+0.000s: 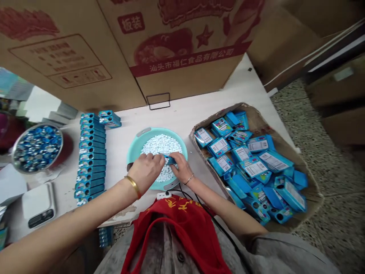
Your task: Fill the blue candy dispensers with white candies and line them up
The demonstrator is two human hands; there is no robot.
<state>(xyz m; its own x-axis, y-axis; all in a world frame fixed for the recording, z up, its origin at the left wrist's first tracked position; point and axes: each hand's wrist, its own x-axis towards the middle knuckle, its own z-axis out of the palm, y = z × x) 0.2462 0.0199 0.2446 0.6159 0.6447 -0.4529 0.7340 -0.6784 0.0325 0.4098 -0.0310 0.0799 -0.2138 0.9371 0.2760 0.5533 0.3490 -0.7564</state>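
A teal bowl (137, 146) full of small white pellets (162, 146) sits in the middle of the white table. Both my hands are over its near side. My right hand (180, 167) is closed on a small blue box (170, 160) held just above the pellets. My left hand (146, 170), with a gold bangle on the wrist, is curled with its fingertips pinched at the end of that same box. Whether it also holds pellets is hidden.
A cardboard tray (312, 192) of loose blue boxes lies at the right. A row of stacked blue boxes (91, 156) stands left of the bowl. A metal bowl (37, 147) of blue pieces and a white scale (38, 205) are far left. Big cartons (176, 45) stand behind.
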